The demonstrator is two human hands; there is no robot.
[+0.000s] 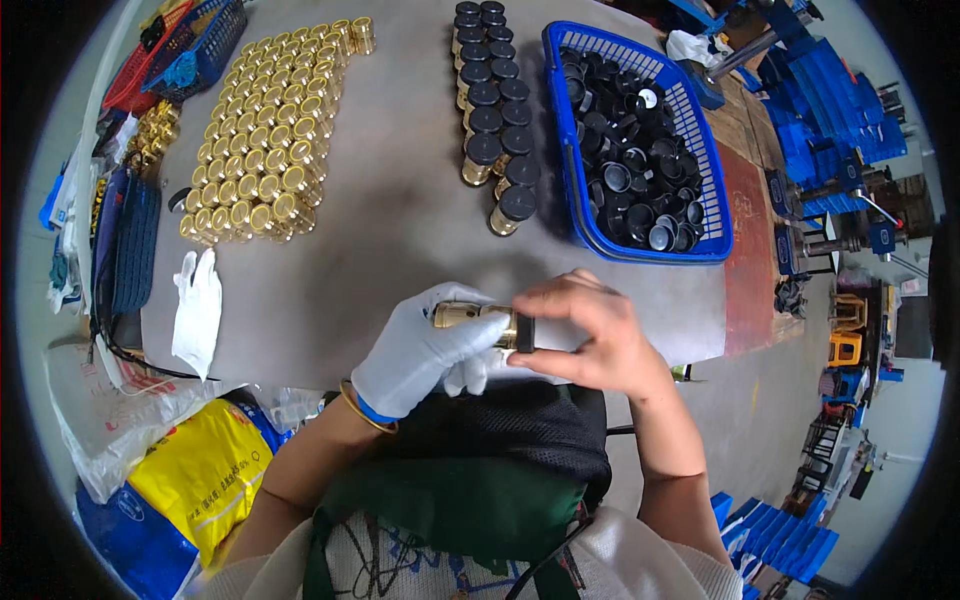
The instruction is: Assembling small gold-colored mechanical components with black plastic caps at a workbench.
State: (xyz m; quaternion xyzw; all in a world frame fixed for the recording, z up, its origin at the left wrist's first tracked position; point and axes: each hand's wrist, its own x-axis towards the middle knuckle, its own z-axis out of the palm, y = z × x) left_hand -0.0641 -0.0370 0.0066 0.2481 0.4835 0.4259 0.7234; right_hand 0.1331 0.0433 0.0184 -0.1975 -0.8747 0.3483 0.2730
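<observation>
My left hand (425, 345), in a white glove, is wrapped round a brass-coloured metal cylinder (458, 316) held on its side over the table's near edge. My bare right hand (590, 330) pinches a black cap (525, 333) at the cylinder's right end between thumb and fingers. Whether the cap is fully seated I cannot tell. Ahead of my hands stand two rows of brass cylinders with black caps on top (484, 150). At the far left are many uncapped brass cylinders (265, 135) in close rows. A blue basket (575, 215) to the right holds loose black caps (617, 178).
A spare white glove (197, 312) lies on the grey table (400, 190) at the left. Red and blue baskets (200, 50) sit at the far left corner. A yellow bag (200, 475) lies below the left edge. Blue bins and machines (825, 100) stand beyond the right side.
</observation>
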